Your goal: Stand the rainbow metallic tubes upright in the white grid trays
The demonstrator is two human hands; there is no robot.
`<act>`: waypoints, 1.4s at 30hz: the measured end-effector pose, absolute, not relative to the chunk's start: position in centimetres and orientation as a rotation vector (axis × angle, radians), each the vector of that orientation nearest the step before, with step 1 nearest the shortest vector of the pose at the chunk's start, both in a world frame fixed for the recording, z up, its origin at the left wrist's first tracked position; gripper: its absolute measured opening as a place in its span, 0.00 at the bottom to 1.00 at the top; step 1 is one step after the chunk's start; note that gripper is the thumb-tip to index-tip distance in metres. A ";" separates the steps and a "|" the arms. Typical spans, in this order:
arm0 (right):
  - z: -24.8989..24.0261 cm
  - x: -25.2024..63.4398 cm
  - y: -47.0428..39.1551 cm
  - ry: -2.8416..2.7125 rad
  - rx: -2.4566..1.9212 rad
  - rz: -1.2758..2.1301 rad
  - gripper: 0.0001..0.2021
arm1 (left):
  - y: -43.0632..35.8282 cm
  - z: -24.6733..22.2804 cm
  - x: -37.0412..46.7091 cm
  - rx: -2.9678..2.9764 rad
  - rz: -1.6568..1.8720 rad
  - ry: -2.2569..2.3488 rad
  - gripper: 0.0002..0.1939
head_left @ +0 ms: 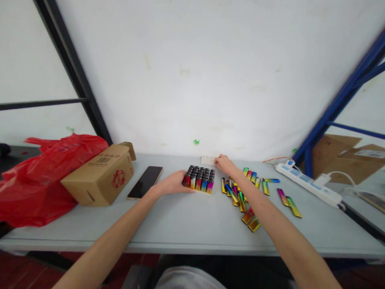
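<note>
Upright lighters (198, 184) stand in tight rows, black tops up and coloured metallic bodies facing me, with a pale edge showing beneath them. My left hand (173, 182) grips this block by its left side, thumb low along the front corner. Behind the block, near the wall, lies a small white tray-like piece (207, 160) with a pattern of marks or holes. The closed fingers of my right hand (223, 162) are at its right end, pinching it. Right of the block, shiny rainbow-coloured lighter cases (242, 202) lie in a loose pile, partly hidden under my right forearm.
A black phone (146, 182) lies left of the block. Farther left are a brown cardboard box (100, 174) and a red plastic bag (45, 180). A white power strip (309, 184) with plugs and cables runs along the right side of the grey table (180, 224). A wall rises behind.
</note>
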State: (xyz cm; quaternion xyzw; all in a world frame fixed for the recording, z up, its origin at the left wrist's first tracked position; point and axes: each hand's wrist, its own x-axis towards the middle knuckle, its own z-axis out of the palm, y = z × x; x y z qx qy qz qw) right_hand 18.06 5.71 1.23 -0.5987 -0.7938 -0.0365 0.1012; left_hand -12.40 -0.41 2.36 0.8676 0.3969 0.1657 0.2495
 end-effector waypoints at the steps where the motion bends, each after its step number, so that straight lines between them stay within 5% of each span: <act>1: 1.4 18.2 5.6 -2.325 -1.769 -0.110 0.10 | -0.4 2.3 -12.4 2.371 0.459 1.096 0.28; 11: 8.3 20.6 -8.5 -2.167 -1.174 0.039 0.06 | 0.6 1.0 -11.5 2.556 0.536 1.212 0.27; 17: 4.4 16.0 -17.0 -2.527 -1.276 -0.110 0.05 | 4.3 0.4 -9.1 2.579 0.540 1.310 0.31; 30: 2.1 15.7 -14.8 -2.367 -1.408 -0.002 0.05 | 7.0 0.1 -6.0 2.524 0.546 1.384 0.35; 34: 1.8 18.3 -13.9 -2.125 -1.604 -0.078 0.06 | 5.1 0.5 -8.1 2.461 0.543 1.294 0.42; 42: 0.8 19.4 -11.6 -2.047 -1.760 -0.043 0.06 | -3.2 2.2 -11.8 2.535 0.377 0.983 0.41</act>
